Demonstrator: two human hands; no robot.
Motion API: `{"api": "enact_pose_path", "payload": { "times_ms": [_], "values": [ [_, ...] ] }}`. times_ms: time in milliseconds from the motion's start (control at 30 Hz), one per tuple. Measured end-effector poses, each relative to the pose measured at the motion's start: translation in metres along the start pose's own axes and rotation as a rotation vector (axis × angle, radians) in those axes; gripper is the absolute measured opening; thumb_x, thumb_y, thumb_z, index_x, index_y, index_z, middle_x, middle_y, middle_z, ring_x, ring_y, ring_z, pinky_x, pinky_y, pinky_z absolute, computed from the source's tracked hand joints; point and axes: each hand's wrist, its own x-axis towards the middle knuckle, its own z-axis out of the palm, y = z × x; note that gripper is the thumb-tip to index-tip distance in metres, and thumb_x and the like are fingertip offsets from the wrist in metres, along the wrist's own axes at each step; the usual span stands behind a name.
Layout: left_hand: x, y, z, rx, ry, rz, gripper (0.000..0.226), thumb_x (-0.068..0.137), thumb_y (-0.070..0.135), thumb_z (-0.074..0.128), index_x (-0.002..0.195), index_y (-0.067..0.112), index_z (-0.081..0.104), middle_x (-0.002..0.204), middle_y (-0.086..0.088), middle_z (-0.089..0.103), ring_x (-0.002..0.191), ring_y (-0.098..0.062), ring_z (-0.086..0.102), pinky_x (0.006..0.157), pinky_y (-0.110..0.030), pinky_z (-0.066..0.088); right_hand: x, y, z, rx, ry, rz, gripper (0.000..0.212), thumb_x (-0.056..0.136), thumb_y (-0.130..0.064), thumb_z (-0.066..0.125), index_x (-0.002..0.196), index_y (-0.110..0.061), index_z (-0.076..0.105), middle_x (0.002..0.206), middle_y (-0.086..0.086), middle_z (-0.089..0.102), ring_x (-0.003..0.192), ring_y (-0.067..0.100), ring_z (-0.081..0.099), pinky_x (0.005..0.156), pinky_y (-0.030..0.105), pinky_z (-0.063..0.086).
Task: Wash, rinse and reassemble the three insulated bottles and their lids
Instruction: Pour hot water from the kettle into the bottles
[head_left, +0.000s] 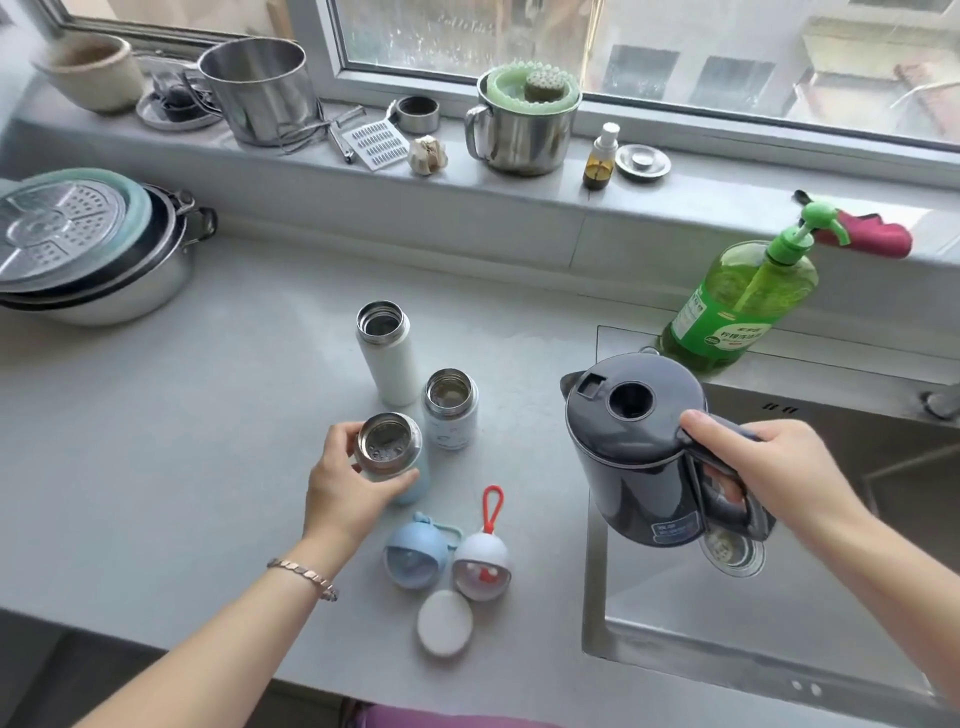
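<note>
Three insulated bottles stood open-mouthed and close together on the grey stone counter (182, 467), left of the steel sink (727, 639). The tall white steel-necked bottle (387, 358) was farthest back. The short white bottle (450, 415) stood just in front of it, and the short pale blue bottle (388, 446) was nearest. The left hand (343, 483) gripped the pale blue bottle, fingers and thumb curled round its upper body below the steel rim.

Nearer the counter's front edge lay three lids in a cluster: a pale blue domed lid (414, 556), a white domed lid with a red loop (482, 564) just beside it, and a flat round white lid (445, 622).

The right hand (753, 467) held a dark grey electric kettle (639, 452) upright above the sink's left edge. Its fingers were wrapped round the handle and its thumb lay on top, by the lid. A green pump bottle of dish soap (743, 306) stood behind the sink.
</note>
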Motion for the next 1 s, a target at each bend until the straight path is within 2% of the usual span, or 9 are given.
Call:
{"api": "enact_pose_path", "payload": {
  "times_ms": [200, 333, 400, 467, 600, 800, 867, 934, 1000],
  "values": [
    [0.004, -0.006, -0.004, 0.072, -0.137, 0.041, 0.065, 0.061, 0.01, 0.085, 0.107, 0.026, 0.042, 0.098, 0.02, 0.053, 0.095, -0.013, 0.056, 0.081, -0.02, 0.038, 0.012, -0.023, 0.019, 0.122, 0.086, -0.026, 0.054, 0.08, -0.042, 0.065, 0.042, -0.007, 0.05, 0.039, 0.003, 0.046, 0.038, 0.013, 0.036, 0.052, 0.029, 0.03],
    [0.02, 0.002, -0.025, 0.088, -0.371, -0.021, 0.07, 0.069, 0.025, 0.081, 0.12, 0.032, 0.033, 0.118, 0.017, 0.048, 0.111, -0.004, 0.049, 0.098, -0.022, 0.037, 0.033, -0.07, 0.033, 0.238, 0.131, -0.082, 0.052, 0.078, -0.045, 0.066, 0.047, -0.005, 0.054, 0.037, 0.001, 0.048, 0.043, 0.019, 0.039, 0.055, 0.03, 0.032],
    [0.037, 0.006, -0.047, 0.136, -0.503, -0.071, 0.042, 0.08, 0.034, 0.071, 0.112, 0.032, 0.044, 0.12, 0.012, 0.053, 0.109, -0.001, 0.051, 0.096, -0.018, 0.039, 0.042, -0.104, 0.044, 0.252, 0.15, -0.143, 0.053, 0.077, -0.046, 0.066, 0.047, -0.004, 0.054, 0.034, -0.002, 0.047, 0.038, 0.015, 0.039, 0.053, 0.03, 0.032],
    [0.061, 0.008, -0.078, 0.257, -0.581, -0.077, 0.014, 0.086, 0.038, 0.062, 0.096, 0.032, 0.054, 0.106, 0.009, 0.063, 0.093, 0.002, 0.058, 0.079, -0.009, 0.043, 0.048, -0.145, 0.06, 0.29, 0.159, -0.2, 0.052, 0.078, -0.046, 0.065, 0.051, -0.002, 0.057, 0.035, -0.002, 0.049, 0.04, 0.015, 0.041, 0.052, 0.029, 0.034],
    [0.124, -0.007, -0.144, 0.496, -0.522, -0.08, 0.015, 0.086, 0.041, 0.06, 0.093, 0.028, 0.055, 0.097, 0.008, 0.063, 0.086, -0.005, 0.06, 0.074, -0.017, 0.047, 0.065, -0.224, 0.123, 0.434, 0.134, -0.237, 0.045, 0.08, -0.045, 0.064, 0.057, -0.006, 0.058, 0.052, 0.007, 0.055, 0.047, 0.018, 0.045, 0.053, 0.029, 0.036],
    [0.202, -0.035, -0.207, 0.688, -0.469, -0.094, 0.009, 0.089, 0.039, 0.051, 0.09, 0.031, 0.047, 0.085, 0.015, 0.055, 0.081, -0.007, 0.053, 0.06, -0.013, 0.038, 0.105, -0.29, 0.275, 0.601, 0.126, -0.038, 0.049, 0.08, -0.045, 0.063, 0.053, -0.006, 0.053, 0.041, 0.0, 0.05, 0.037, 0.014, 0.044, 0.039, 0.018, 0.038],
    [0.224, -0.045, -0.218, 0.713, -0.514, -0.087, 0.013, 0.09, 0.038, 0.051, 0.098, 0.028, 0.052, 0.092, 0.011, 0.057, 0.088, -0.01, 0.056, 0.068, -0.017, 0.039, 0.111, -0.294, 0.326, 0.627, 0.103, 0.055, 0.049, 0.079, -0.046, 0.065, 0.048, -0.011, 0.051, 0.042, 0.002, 0.051, 0.043, 0.019, 0.045, 0.045, 0.017, 0.041],
    [0.241, -0.052, -0.225, 0.721, -0.541, -0.087, 0.023, 0.09, 0.036, 0.05, 0.108, 0.023, 0.056, 0.101, 0.006, 0.061, 0.095, -0.013, 0.058, 0.074, -0.02, 0.04, 0.117, -0.292, 0.369, 0.647, 0.093, 0.114, 0.052, 0.076, -0.048, 0.067, 0.039, -0.016, 0.048, 0.036, -0.002, 0.05, 0.044, 0.021, 0.045, 0.057, 0.027, 0.042],
    [0.255, -0.054, -0.231, 0.709, -0.541, -0.082, 0.026, 0.09, 0.035, 0.05, 0.111, 0.02, 0.055, 0.107, 0.005, 0.062, 0.095, -0.015, 0.057, 0.073, -0.021, 0.039, 0.12, -0.294, 0.399, 0.644, 0.088, 0.145, 0.054, 0.077, -0.046, 0.067, 0.037, -0.017, 0.045, 0.035, -0.003, 0.047, 0.044, 0.02, 0.043, 0.056, 0.029, 0.039]
  ]
}}
